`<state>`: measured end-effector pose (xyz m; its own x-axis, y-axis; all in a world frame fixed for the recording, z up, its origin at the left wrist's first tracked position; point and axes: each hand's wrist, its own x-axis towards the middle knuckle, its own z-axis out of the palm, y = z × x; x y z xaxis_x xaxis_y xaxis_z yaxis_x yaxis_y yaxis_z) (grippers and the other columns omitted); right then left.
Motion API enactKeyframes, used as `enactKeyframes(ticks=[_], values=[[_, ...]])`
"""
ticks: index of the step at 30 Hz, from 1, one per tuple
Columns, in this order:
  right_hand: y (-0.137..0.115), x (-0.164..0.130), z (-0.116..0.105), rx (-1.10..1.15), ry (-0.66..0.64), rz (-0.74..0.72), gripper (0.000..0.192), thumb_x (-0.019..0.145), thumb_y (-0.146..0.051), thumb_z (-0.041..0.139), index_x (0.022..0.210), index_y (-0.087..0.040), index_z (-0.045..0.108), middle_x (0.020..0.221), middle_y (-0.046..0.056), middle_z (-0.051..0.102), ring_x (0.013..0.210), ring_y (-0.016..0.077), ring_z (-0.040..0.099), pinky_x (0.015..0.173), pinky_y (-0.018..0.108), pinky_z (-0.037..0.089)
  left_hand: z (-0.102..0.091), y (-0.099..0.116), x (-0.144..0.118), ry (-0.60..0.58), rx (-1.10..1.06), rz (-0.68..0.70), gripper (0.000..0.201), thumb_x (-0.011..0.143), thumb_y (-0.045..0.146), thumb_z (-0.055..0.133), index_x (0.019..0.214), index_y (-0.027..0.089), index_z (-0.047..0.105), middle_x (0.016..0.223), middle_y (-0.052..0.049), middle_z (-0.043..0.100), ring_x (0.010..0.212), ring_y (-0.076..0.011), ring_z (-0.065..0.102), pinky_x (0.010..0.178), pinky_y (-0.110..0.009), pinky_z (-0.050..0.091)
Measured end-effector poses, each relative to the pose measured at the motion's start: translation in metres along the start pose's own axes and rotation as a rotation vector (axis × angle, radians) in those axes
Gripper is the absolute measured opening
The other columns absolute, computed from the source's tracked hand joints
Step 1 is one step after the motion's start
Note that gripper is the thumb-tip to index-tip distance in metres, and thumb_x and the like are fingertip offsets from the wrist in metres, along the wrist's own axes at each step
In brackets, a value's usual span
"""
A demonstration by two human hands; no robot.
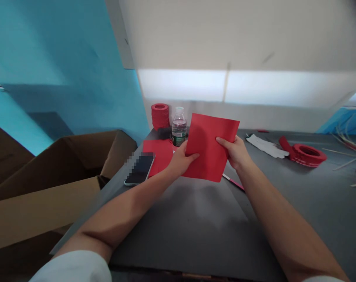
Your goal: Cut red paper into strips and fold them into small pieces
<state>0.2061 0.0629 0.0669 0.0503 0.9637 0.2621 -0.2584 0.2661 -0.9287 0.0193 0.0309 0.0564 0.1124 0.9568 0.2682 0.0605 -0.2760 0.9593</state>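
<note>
Left hand (180,159) and right hand (237,152) pinch a flat red papery rectangle (207,143), seemingly steadying it; moving needs even grip.

red sheet (208,156) in both hands (179,159)

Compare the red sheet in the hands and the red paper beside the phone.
The held sheet is raised off the table and tilted; the red paper lies flat on it.
The left hand and right hand grip the held sheet; neither grips the red paper.
The held sheet shows nearly whole; the red paper is partly hidden.
Shared: both are red.
</note>
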Motion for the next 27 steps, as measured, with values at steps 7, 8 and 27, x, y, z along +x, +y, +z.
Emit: enactKeyframes(ticks=[7,8,27], values=[[0.001,0.001,-0.001,0.006,-0.006,0.006,0.045,0.059,-0.031,0.079,0.100,-0.021,0.062,0.108,0.006,0.067,0.094,0.0230,0.064,0.086,0.040,0.052,0.001,0.001,-0.002,-0.020,-0.078,-0.041,0.050,0.074,0.017,0.067,0.120,0.017,0.048,0.118,-0.009,0.061,0.102,-0.0223,0.061,0.090,-0.038,0.050],[0.001,0.001,0.000,0.002,-0.004,0.011,0.046,0.059,-0.031,0.079,0.100,-0.021,0.062,0.108,0.006,0.067,0.095,0.0233,0.064,0.086,0.040,0.051,0.001,0.001,-0.002,-0.022,-0.071,-0.040,0.049,0.075,0.017,0.067,0.120,0.017,0.049,0.118,-0.009,0.061,0.103,-0.0225,0.061,0.091,-0.038,0.049],[0.032,0.010,-0.011,-0.297,0.045,0.050,0.073,0.061,-0.031,0.074,0.127,-0.021,0.044,0.114,0.011,0.062,0.097,0.0250,0.063,0.084,0.044,0.051,-0.003,-0.021,-0.010,-0.021,-0.175,-0.130,0.087,0.070,0.015,0.071,0.143,0.027,0.025,0.133,-0.009,0.051,0.117,-0.0230,0.053,0.100,-0.039,0.044]])
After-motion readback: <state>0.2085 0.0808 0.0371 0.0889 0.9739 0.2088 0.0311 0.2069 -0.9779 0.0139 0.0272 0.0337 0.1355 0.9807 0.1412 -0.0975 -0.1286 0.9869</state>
